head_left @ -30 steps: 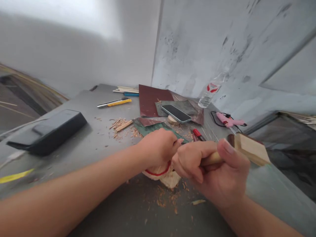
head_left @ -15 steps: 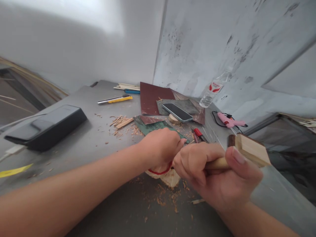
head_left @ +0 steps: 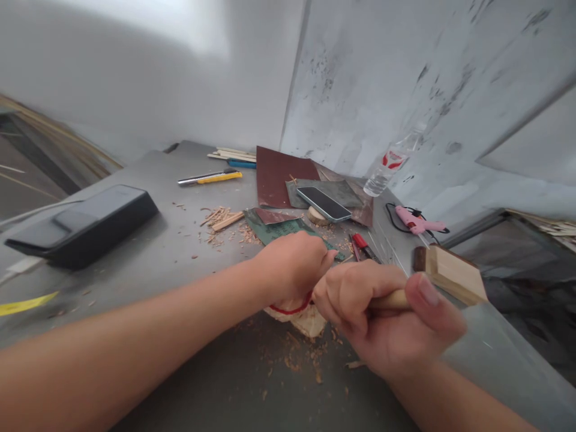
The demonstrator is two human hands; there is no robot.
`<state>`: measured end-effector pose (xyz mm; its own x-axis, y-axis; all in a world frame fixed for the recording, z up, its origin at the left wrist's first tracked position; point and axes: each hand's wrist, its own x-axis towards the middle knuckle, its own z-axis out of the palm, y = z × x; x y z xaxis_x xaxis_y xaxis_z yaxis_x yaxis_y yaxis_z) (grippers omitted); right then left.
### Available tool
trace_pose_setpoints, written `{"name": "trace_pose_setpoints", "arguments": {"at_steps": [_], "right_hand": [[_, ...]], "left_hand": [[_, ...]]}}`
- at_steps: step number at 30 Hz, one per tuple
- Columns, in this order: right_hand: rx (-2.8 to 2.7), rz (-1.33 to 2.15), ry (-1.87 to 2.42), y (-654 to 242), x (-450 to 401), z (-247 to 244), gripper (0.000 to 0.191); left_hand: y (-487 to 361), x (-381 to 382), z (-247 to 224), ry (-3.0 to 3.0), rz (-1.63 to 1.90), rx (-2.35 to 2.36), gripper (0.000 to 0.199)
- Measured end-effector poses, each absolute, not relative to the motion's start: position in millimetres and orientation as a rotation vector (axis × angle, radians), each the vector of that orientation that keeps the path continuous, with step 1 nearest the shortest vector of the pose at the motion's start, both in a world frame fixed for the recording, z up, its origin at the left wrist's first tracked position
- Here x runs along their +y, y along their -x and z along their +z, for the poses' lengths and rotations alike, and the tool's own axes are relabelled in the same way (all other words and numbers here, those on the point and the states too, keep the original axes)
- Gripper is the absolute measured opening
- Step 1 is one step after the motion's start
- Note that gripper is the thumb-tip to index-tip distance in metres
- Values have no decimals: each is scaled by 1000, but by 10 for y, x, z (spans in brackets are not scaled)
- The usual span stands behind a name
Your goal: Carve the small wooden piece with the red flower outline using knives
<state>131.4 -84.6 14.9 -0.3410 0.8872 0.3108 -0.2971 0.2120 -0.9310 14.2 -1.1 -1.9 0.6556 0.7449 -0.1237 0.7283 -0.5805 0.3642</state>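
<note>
Head view: pale walls, smudged on the right, stand behind a grey table strewn with shavings. Near its front, the left hand is closed over red-marked wood, whose long axis I can't tell with so much covered. Beside it, the right hand wraps tightly round a handle; that lies roughly crosswise, its bare end towards the block on the right, its other end hidden in the fist.

The hands partly cover a rough, red-lined wooden piece and pale handle.
</note>
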Motion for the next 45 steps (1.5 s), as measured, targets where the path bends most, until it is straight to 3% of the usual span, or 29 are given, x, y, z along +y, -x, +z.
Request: {"name": "trace_pose_setpoints", "arguments": {"at_steps": [7, 11, 17, 21, 24, 28, 31, 35, 38, 40, 43, 45], "right_hand": [[-1451, 1276, 484, -1241, -836, 88, 59], [-1449, 1209, 557, -1204, -826, 17, 63], [-1567, 1173, 570, -1183, -757, -182, 64], [-1570, 1238, 566, -1226, -734, -106, 64], [-1522, 1316, 559, -1280, -723, -26, 62], [-1468, 1388, 611, -1308, -734, -3, 60], [-1514, 1337, 600, -1300, -791, 22, 61], [-1577, 1290, 695, -1342, -946, 202, 68], [-1549, 1292, 733, -1402, -1021, 352, 69], [-1512, 1325, 739, -1419, -1003, 382, 69], [-1417, 1432, 704, -1398, -914, 329, 69], [-1364, 1486, 666, -1375, -866, 276, 69]], "left_hand": [[-130, -11, -36, -2491, 46, 1142, 63], [-97, -35, 29, -2524, -4, 1077, 50], [-85, -14, -7, -2461, 90, 1082, 55], [-69, -33, 47, -2497, 43, 1059, 41], [-62, -36, 102, -2520, 9, 1027, 20], [-73, -21, 118, -2518, -43, 1007, 14], [-81, -35, 103, -2553, 26, 982, 20], [-93, -66, 65, -2525, 152, 1028, 51], [-103, -78, 70, -2547, 187, 1064, 56], [-103, -86, 105, -2580, 138, 1048, 51], [-89, -93, 155, -2554, -61, 994, 17], [-77, -86, 154, -2575, -32, 963, 12]]}}
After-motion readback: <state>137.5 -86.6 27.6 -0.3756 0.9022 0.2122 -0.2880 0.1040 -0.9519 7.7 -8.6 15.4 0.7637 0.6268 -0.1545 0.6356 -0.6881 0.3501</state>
